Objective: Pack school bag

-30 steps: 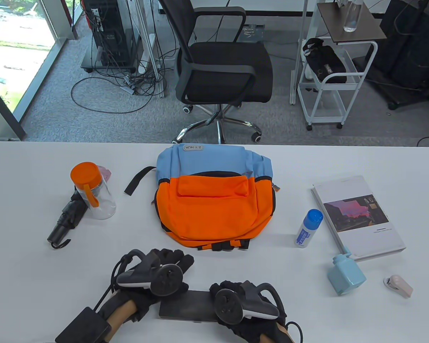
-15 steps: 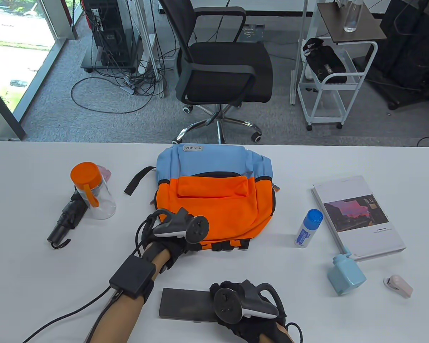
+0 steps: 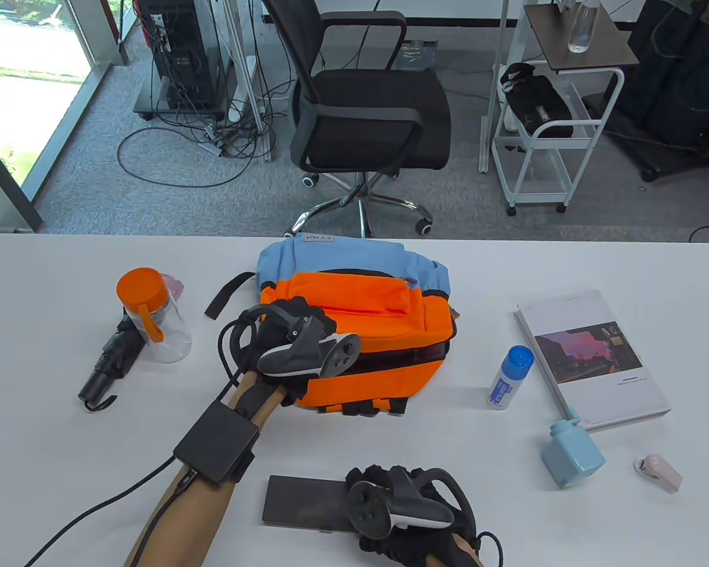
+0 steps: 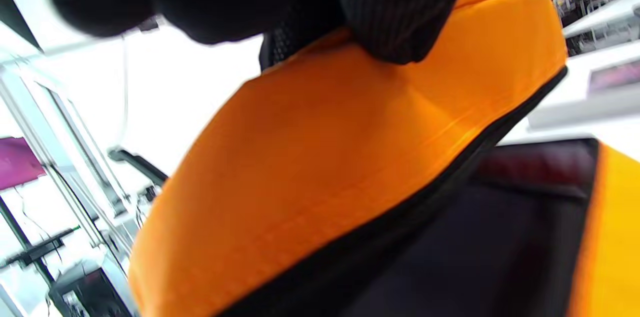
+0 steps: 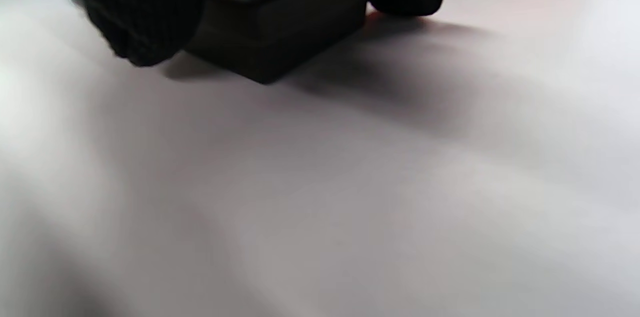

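The blue and orange backpack (image 3: 366, 295) lies mid-table. My left hand (image 3: 292, 313) grips its orange front panel at the left side and holds it raised, so the dark inside (image 3: 402, 357) shows. In the left wrist view my fingers (image 4: 395, 17) clamp the top edge of the orange panel (image 4: 320, 157) above the black zip edge and dark interior (image 4: 500, 237). My right hand (image 3: 384, 493) holds the right end of a dark flat case (image 3: 304, 496) lying near the front edge. In the right wrist view my fingertips (image 5: 145, 12) straddle the case's corner (image 5: 280, 32).
A clear cup with an orange lid (image 3: 153, 319) and a folded black umbrella (image 3: 109, 360) lie left of the bag. To the right are a blue-capped white bottle (image 3: 510, 378), a book (image 3: 591, 354), a light blue container (image 3: 570, 452) and a small pink item (image 3: 657, 472).
My left hand went from beside the case forward to the bag, took hold of the orange front panel and lifted it open. My right hand stayed on the case.
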The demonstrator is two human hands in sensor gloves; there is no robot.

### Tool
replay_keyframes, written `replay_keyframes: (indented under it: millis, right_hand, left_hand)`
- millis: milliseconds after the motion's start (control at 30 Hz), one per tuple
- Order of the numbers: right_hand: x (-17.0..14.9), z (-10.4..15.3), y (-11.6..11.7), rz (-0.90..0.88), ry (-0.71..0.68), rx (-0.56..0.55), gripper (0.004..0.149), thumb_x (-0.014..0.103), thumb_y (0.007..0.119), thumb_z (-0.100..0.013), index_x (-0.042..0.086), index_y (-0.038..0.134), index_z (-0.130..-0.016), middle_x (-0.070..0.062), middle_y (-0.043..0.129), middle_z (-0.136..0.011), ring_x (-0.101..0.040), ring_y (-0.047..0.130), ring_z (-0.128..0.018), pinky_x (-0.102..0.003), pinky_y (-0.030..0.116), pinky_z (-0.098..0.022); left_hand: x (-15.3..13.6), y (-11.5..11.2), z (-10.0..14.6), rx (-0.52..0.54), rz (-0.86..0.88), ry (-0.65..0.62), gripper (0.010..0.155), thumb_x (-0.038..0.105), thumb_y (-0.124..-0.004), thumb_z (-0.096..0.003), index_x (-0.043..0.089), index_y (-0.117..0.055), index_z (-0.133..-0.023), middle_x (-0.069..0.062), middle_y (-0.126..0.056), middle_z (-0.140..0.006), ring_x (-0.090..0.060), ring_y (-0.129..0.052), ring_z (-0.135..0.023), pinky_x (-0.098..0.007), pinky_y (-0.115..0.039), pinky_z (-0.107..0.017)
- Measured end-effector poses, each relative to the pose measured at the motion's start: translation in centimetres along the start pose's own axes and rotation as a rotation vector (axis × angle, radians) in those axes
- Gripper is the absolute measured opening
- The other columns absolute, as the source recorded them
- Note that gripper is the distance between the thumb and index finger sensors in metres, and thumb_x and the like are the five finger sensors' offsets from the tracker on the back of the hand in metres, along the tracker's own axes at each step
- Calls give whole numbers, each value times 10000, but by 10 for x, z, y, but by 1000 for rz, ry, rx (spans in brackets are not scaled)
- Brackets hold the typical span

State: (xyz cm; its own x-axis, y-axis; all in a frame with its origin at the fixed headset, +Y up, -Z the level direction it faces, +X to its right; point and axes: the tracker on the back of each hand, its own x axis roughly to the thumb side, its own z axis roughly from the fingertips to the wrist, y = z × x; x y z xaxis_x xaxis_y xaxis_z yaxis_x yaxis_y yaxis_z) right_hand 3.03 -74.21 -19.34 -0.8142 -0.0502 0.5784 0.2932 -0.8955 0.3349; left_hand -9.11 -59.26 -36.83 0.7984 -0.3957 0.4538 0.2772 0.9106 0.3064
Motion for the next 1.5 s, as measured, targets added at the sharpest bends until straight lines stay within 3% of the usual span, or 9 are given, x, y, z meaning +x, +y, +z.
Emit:
replay_keyframes:
  millis: [133, 367, 567, 767, 900, 1100, 1200, 1333, 1500]
  right_hand:
    - [16, 3, -4, 248, -49, -82, 918, 526, 793, -385, 116, 322, -1057, -232, 671, -1022, -361, 918, -686, -453, 805, -519]
    - [-8, 38, -47, -63, -89, -250, 874, 509, 876, -359, 107, 514, -1046, -281, 741, -964, -373, 951, -613, -422, 846, -505]
    - [-56, 59, -93, -264, 185, -441, 845, 517, 854, -385, 88, 546, -1045, -322, 749, -933, -386, 964, -573, -425, 857, -473]
    - [-72, 6, -104, -427, 422, -399, 792, 540, 803, -425, 52, 618, -1021, -379, 803, -848, -378, 1000, -469, -410, 886, -382]
    - [-51, -56, -96, -386, 481, -152, 789, 582, 759, -428, 52, 645, -1001, -361, 858, -787, -324, 1052, -416, -358, 932, -326]
    - [-45, -105, -114, -423, 564, -253, 823, 639, 724, -424, 13, 708, -959, -325, 945, -693, -265, 1087, -337, -313, 962, -269]
    - [-48, -122, -109, -563, 488, -299, 843, 531, 757, -401, -51, 597, -989, -392, 786, -908, -467, 1019, -644, -414, 958, -430]
    - [-38, -93, -118, -488, 447, -382, 720, 431, 775, -419, 13, 646, -991, -329, 787, -943, -447, 985, -686, -429, 909, -472]
    - [-51, 4, -114, -445, 444, -405, 667, 394, 798, -427, 29, 694, -977, -317, 815, -926, -458, 977, -666, -462, 881, -468]
  left_hand:
    - [-26, 15, -2, 165, 253, 132, 428, 354, -820, -477, 175, -962, -839, -75, -1033, -733, -19, -1000, -235, -281, -968, -243]
    - [-42, 27, 0, 189, 413, 151, 428, 342, -824, -471, 146, -970, -823, -96, -1033, -682, -15, -1008, -227, -273, -975, -246]
    - [-49, 33, -2, 146, 516, 130, 427, 339, -830, -471, 135, -973, -818, -126, -1016, -639, -9, -969, -205, -277, -956, -234]
    - [-53, 34, -3, 130, 577, 123, 429, 340, -836, -468, 132, -975, -817, -133, -1013, -627, -9, -961, -198, -280, -950, -229]
    - [-53, 33, -2, 106, 606, 107, 428, 338, -836, -468, 128, -977, -814, -134, -1010, -618, -6, -956, -193, -279, -948, -224]
    - [-62, 33, 1, 82, 673, 78, 429, 336, -832, -471, 126, -973, -818, -139, -999, -631, -20, -954, -208, -293, -942, -242]
    - [-65, 30, 2, 99, 678, 83, 429, 334, -833, -469, 129, -971, -819, -139, -995, -636, -24, -952, -212, -297, -939, -248]
    - [-66, 23, 5, 95, 669, 94, 432, 338, -832, -468, 136, -966, -826, -137, -992, -649, -30, -954, -221, -304, -939, -259]
    - [-60, 21, 11, 107, 635, 127, 433, 341, -830, -468, 146, -964, -831, -133, -989, -660, -38, -947, -231, -317, -933, -266]
